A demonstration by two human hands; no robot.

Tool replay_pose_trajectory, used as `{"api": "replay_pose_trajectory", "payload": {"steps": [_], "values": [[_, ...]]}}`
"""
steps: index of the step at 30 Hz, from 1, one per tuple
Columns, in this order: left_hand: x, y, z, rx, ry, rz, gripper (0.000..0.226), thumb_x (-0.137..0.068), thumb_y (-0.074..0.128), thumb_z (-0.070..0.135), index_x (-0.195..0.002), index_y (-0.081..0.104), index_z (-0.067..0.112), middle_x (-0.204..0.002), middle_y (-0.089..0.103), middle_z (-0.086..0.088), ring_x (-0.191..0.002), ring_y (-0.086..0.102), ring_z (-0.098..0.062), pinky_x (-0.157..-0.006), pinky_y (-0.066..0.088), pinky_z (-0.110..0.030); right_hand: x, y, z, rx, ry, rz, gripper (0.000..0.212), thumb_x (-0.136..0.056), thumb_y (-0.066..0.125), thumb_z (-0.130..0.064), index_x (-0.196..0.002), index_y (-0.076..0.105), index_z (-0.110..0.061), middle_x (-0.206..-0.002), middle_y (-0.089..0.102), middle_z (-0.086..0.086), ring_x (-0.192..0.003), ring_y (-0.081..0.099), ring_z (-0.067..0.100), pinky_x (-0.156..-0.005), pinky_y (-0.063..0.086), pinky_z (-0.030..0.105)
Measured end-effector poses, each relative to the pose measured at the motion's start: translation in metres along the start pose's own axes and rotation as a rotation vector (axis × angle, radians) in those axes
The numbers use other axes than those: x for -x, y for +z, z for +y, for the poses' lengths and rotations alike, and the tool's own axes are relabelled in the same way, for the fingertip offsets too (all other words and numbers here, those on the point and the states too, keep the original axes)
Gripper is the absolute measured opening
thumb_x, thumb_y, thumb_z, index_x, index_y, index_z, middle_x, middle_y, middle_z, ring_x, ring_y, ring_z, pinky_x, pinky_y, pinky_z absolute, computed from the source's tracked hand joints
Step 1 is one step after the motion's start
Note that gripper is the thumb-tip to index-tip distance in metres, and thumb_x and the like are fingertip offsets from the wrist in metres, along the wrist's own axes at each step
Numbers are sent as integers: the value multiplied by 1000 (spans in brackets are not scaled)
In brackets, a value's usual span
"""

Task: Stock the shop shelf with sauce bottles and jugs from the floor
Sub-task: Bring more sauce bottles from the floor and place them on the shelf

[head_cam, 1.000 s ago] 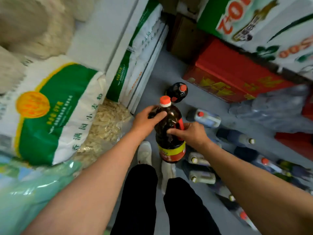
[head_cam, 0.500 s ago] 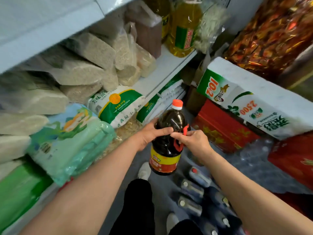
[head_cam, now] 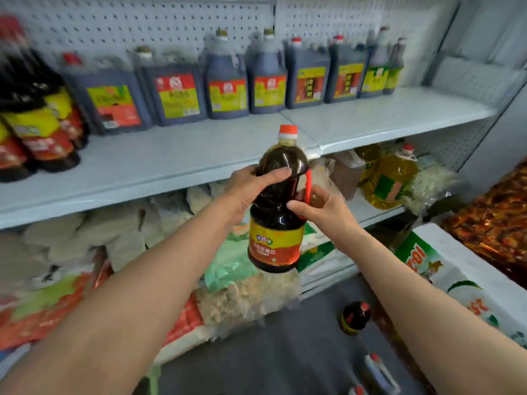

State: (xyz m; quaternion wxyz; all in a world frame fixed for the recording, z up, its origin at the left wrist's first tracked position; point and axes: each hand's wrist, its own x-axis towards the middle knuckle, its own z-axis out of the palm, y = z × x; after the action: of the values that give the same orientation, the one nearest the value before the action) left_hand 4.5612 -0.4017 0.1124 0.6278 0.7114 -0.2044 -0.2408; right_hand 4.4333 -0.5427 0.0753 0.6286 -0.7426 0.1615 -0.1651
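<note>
Dark sauce bottle (head_cam: 275,212), orange cap, red side handle, yellow-and-red label. Held upright in the air in front of the shelf (head_cam: 171,163), its cap level with the shelf's front edge, base clear of everything below.

Left hand (head_cam: 251,186) wrapped around the bottle's shoulder, thumb across the front. Right hand (head_cam: 319,208) on the other side at the red handle, thumb pressed to the bottle's waist, fingers curled behind. Both hands grip the bottle.

Shelf is white metal with pegboard backing. Row of dark square jugs (head_cam: 228,81) along the back, labels in red, yellow and green; blurred. Cluster of round dark bottles (head_cam: 34,126) at the far left. Front of the shelf bare, and right section mostly bare.

Below: pale bagged goods (head_cam: 71,240) packed on the lower shelf, yellow oil jug (head_cam: 390,181) to the right.

Floor (head_cam: 285,352): one small dark bottle (head_cam: 355,317) standing near the right forearm, white-capped jug (head_cam: 379,374) lying farther down. White printed sack (head_cam: 445,266) at right.
</note>
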Motion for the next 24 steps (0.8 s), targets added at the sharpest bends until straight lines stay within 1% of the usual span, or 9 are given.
{"api": "replay_pose_trajectory", "payload": {"steps": [2,3,5,9,14,16,19,21,24], "values": [[6,-35,27,30,19,100,59,-52,88,56,-97,75,20,-90,78,1,-87,74,-16,-83,57,-32,-9,29,-10,-53,-118,-88,45,-77,84,-11,-117,64,-18,-113,73,0,-110,67,16,-93,55,32],[10,-53,39,48,28,142,57,-54,88,55,-96,75,19,-89,78,0,-85,75,-17,-79,56,-30,-14,47,-15,-66,-139,-121,59,-74,86,-10,-125,59,-24,-119,71,-3,-115,66,16,-92,55,31],[18,-91,58,90,38,215,46,-64,87,49,-94,75,17,-87,78,0,-81,75,-15,-72,53,-26,-22,83,-28,-98,-123,-201,72,-69,87,-11,-128,53,-33,-118,72,-9,-111,68,14,-83,57,28],[36,-163,83,109,62,327,39,-67,86,47,-91,73,19,-84,78,3,-81,74,-14,-68,52,-24,-37,152,-55,-129,-75,-339,67,-72,87,-12,-130,55,-24,-113,74,4,-105,71,22,-78,60,33],[66,-260,87,93,93,469,47,-67,87,47,-100,75,17,-87,78,2,-83,75,-15,-73,55,-26,-52,253,-84,-179,-74,-490,61,-74,82,-17,-129,58,-25,-112,75,2,-100,73,20,-72,60,33],[79,-298,86,118,113,515,47,-68,88,43,-102,75,15,-88,78,0,-81,76,-16,-74,57,-28,-57,292,-95,-180,-94,-547,64,-71,84,-21,-129,58,-24,-113,75,2,-102,73,21,-73,60,34],[101,-348,86,152,123,602,48,-66,90,40,-102,74,13,-87,78,-2,-78,76,-19,-73,59,-31,-64,349,-111,-181,-133,-613,65,-70,83,-20,-130,59,-22,-112,75,1,-103,72,20,-74,59,29],[114,-381,84,149,139,674,47,-65,90,41,-101,75,15,-87,78,0,-78,76,-16,-73,59,-29,-69,385,-120,-163,-165,-662,65,-72,85,-21,-132,58,-22,-116,74,1,-106,71,20,-80,58,33],[129,-425,78,113,171,765,42,-63,90,43,-95,76,20,-87,78,4,-83,75,-14,-79,59,-31,-76,437,-131,-126,-207,-705,64,-72,85,-23,-130,58,-26,-119,73,-3,-110,70,16,-90,57,40]]}}
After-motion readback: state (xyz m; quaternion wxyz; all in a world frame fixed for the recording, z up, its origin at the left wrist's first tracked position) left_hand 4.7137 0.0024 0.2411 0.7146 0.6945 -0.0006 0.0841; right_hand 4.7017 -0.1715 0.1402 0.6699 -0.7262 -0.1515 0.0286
